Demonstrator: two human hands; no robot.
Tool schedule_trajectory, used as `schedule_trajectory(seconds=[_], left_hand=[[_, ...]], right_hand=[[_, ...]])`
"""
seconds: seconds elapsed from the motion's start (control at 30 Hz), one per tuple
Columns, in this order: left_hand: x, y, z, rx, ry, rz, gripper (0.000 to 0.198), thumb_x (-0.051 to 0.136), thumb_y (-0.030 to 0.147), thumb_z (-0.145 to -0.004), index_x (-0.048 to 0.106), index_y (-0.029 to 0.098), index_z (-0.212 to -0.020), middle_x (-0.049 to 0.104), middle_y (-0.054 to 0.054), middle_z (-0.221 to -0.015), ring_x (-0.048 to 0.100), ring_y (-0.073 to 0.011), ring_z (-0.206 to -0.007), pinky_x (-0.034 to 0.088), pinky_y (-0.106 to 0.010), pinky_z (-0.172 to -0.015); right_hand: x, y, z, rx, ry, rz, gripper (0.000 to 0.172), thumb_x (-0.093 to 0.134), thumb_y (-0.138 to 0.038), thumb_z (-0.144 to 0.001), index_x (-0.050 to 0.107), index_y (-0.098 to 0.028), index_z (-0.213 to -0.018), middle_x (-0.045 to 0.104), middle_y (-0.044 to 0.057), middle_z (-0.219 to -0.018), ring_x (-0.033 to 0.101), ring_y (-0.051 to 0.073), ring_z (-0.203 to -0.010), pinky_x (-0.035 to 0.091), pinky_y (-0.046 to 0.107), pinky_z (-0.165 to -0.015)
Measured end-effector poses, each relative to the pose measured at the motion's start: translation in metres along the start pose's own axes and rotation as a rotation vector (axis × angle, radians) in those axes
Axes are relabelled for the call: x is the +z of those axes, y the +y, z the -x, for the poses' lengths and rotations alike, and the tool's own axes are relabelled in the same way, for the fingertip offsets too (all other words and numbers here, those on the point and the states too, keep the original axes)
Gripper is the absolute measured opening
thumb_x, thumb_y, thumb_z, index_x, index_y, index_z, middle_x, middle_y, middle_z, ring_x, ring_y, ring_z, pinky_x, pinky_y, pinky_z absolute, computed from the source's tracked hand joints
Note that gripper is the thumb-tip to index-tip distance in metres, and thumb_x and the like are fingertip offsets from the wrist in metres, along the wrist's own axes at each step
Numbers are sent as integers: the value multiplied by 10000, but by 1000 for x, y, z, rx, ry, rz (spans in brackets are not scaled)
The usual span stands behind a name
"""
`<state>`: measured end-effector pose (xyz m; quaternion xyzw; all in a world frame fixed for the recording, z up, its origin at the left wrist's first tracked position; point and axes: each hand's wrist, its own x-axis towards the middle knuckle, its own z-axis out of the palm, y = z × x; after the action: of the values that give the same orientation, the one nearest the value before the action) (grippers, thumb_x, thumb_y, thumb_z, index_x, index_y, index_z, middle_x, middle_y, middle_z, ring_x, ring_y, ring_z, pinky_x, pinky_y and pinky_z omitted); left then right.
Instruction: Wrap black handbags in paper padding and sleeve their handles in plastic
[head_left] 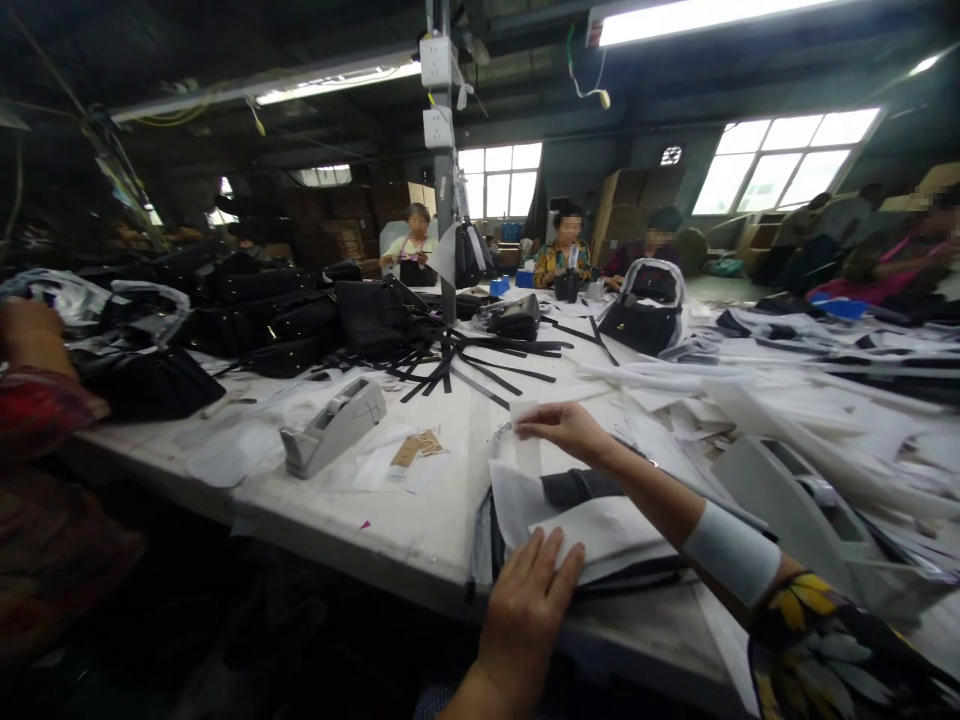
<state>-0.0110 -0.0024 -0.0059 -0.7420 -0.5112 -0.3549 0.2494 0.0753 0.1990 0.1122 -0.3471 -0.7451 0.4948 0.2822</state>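
My left hand [531,595] lies spread on white paper [619,535] over the black bag [581,487], likely steadying it; at the bag's far edge, my right hand [568,430] pinches translucent tape [528,457].

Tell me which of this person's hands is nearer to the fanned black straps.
Right. The right hand, pinching a pale strip, is just short of the black straps. The left hand is farther back, on white material near the edge of the table.
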Motion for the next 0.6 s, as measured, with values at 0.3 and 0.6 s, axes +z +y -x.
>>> schedule_trajectory(seconds=[0.3,0.6], left_hand=[[-12,2,-6,-29,-86,97,342,407,183,-1009,598,210,-1290,711,-55,-1195,684,-234,-1059,602,-388,-875],[-13,3,-7,-82,-123,147,280,547,239,-967,615,220,-1238,712,-80,-1145,640,-228,-1158,552,-381,-981]], right_hand=[[17,17,108,-392,-101,378,394,535,-38,-791,768,-212,-1058,775,40,-1024,735,198,-947,573,264,-847],[19,13,136,-649,-42,310,289,550,-139,-948,704,-234,-1173,747,64,-1117,705,176,-1047,571,256,-916]])
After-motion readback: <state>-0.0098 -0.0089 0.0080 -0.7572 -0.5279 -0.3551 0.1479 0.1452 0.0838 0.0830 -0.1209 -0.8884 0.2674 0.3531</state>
